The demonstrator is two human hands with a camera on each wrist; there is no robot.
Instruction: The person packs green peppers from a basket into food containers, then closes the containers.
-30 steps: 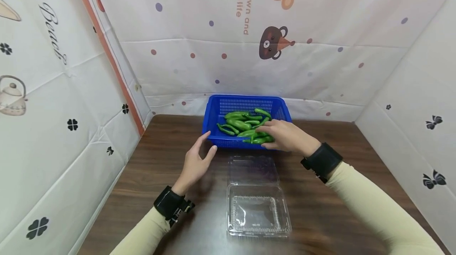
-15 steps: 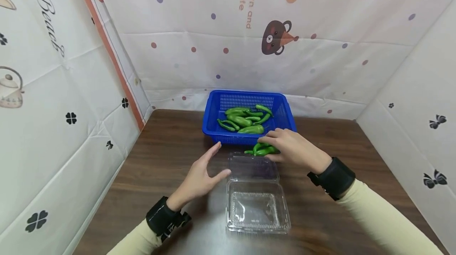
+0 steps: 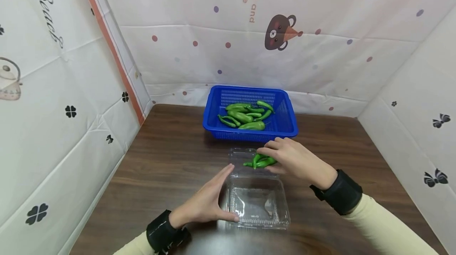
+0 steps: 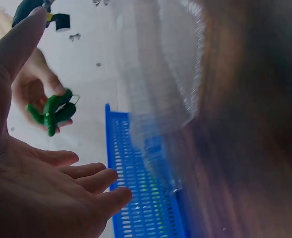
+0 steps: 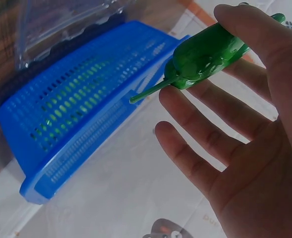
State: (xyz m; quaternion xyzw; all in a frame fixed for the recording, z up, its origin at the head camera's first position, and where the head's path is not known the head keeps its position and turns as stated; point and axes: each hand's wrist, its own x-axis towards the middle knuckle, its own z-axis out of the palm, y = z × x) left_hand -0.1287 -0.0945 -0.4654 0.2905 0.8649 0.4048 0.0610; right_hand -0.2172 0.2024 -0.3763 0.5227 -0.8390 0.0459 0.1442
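Observation:
Green peppers (image 3: 263,162) are pinched between the thumb and fingers of my right hand (image 3: 297,162), held over the raised-edge lid half of a clear plastic clamshell box (image 3: 258,203). The right wrist view shows the glossy peppers (image 5: 205,54) close up, a thin stem pointing out. My left hand (image 3: 204,201) is at the box's left side, its fingers straight and thumb spread, the thumb overlapping the near left corner. In the left wrist view the left hand (image 4: 51,183) has its palm and fingers spread, holding nothing.
A blue plastic basket (image 3: 249,134) with several green peppers (image 3: 240,117) stands at the back of the brown wooden table (image 3: 171,148). Printed white sheets (image 3: 199,61) surround the table at the back and both sides.
My right hand has lifted peppers from the basket and carried them toward me, over the clear box. My left hand has moved from near the basket to the box's left side.

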